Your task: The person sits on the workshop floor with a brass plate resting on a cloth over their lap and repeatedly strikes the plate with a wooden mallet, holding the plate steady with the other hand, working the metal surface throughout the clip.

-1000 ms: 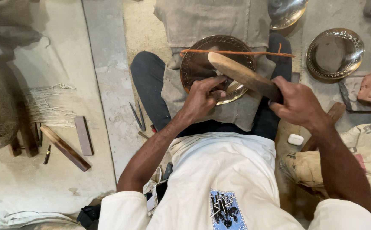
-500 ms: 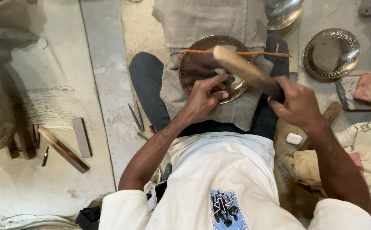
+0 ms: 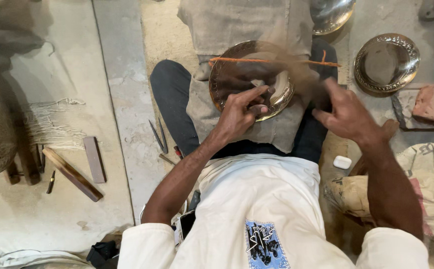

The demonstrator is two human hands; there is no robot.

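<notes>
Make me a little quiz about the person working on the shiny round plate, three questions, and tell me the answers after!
1. True or false: the left hand rests on the brass plate in the person's lap.
2. What lies across the top of that plate? A) a thin orange stick B) a blue rope C) a spoon
3. Fill in: the small white block lies on the floor near the person's ____ arm.

Key
1. True.
2. A, the thin orange stick.
3. Right. The right hand is beside the plate; what it grips is too blurred to tell.
</notes>
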